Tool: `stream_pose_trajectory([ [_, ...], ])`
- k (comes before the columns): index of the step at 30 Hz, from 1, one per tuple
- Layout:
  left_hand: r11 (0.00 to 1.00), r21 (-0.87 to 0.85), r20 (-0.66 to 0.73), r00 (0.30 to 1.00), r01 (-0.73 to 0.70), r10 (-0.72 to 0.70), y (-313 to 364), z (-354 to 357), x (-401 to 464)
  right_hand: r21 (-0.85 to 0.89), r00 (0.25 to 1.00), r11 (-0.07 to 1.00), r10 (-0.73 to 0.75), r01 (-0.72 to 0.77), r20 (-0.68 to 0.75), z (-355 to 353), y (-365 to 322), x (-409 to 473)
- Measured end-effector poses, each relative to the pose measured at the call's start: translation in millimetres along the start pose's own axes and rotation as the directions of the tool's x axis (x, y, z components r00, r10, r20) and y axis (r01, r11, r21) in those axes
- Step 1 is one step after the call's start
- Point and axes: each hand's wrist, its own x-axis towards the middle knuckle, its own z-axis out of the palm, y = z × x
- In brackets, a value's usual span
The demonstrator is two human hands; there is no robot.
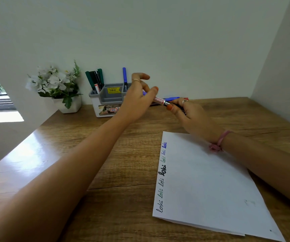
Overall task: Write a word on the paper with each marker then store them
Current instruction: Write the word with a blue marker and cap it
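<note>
A white paper (208, 186) lies on the wooden desk (81, 154), with "loki" written several times down its left edge in black, green and blue. Above the desk, beyond the paper's far edge, both hands hold one marker (161, 101) with a red and white label. My right hand (191, 117) grips its black end. My left hand (137, 98) pinches the other end between thumb and fingers, the remaining fingers spread. A grey and white organizer (105, 100) at the back holds green and black markers (95, 81) on its left and a blue marker (124, 76) on its right.
More markers, one blue (171, 98) and one with a red end (185, 98), lie on the desk behind my hands. A white pot of white flowers (57, 86) stands left of the organizer. Walls close the back and right; a window is at far left.
</note>
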Motion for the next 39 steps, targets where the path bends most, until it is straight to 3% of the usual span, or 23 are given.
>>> stream_pose_trajectory([
  [4, 0.856, -0.478, -0.082, 0.961, 0.196, -0.266, 11.8, 5.7, 0.7, 0.018, 0.995, 0.999, 0.036, -0.034, -0.097, -0.9, -6.7, 1.9],
  [7, 0.619, -0.740, -0.044, 0.898, 0.264, -0.437, 13.9, 11.8, -1.5, -0.037, 0.991, 0.999, 0.035, -0.040, -0.127, -1.7, -9.7, -0.1],
  [10, 0.466, -0.820, 0.042, 0.847, 0.333, -0.530, 14.1, 15.7, -4.8, -0.041, 0.990, 0.996, 0.068, -0.073, -0.121, 1.5, -10.2, -1.6],
  [17, 0.410, -0.829, 0.158, 0.862, 0.381, -0.482, 13.8, 14.0, -8.0, 0.068, 0.981, 0.988, 0.149, -0.141, -0.124, 7.3, -13.1, -3.8],
  [19, 0.453, -0.795, 0.200, 0.880, 0.403, -0.432, 18.8, 14.7, -9.6, 0.119, 0.981, 0.982, 0.162, -0.149, -0.108, 7.1, -13.5, -3.8],
  [21, 0.590, -0.723, 0.142, 0.914, 0.358, -0.381, 26.1, 8.2, -4.2, 0.151, 0.985, 0.977, 0.163, -0.154, -0.051, 6.8, -13.5, -4.5],
  [24, 0.848, -0.515, -0.167, 0.956, 0.125, -0.242, 31.5, -23.4, 18.5, 0.117, 0.990, 0.983, 0.139, -0.142, 0.033, 10.3, -7.2, -7.0],
  [26, 0.930, -0.368, -0.365, 0.918, 0.014, -0.158, 25.5, -48.0, 36.8, 0.013, 0.983, 0.986, 0.168, -0.169, 0.081, 16.3, -0.7, -9.6],
  [29, 0.973, -0.232, -0.511, 0.852, -0.008, -0.115, 2.5, -68.1, 59.5, -0.107, 0.967, 0.973, 0.218, -0.205, 0.129, 20.7, 2.3, -13.7],
  [32, 0.987, -0.160, -0.571, 0.815, 0.005, -0.096, -21.5, -73.2, 74.5, -0.159, 0.963, 0.968, 0.217, -0.192, 0.160, 20.6, 0.5, -15.1],
  [39, 0.995, 0.057, -0.390, 0.919, 0.088, -0.059, -52.8, -45.8, 86.0, -0.196, 0.968, 0.966, 0.200, -0.168, 0.155, 22.0, -0.8, -15.2],
])
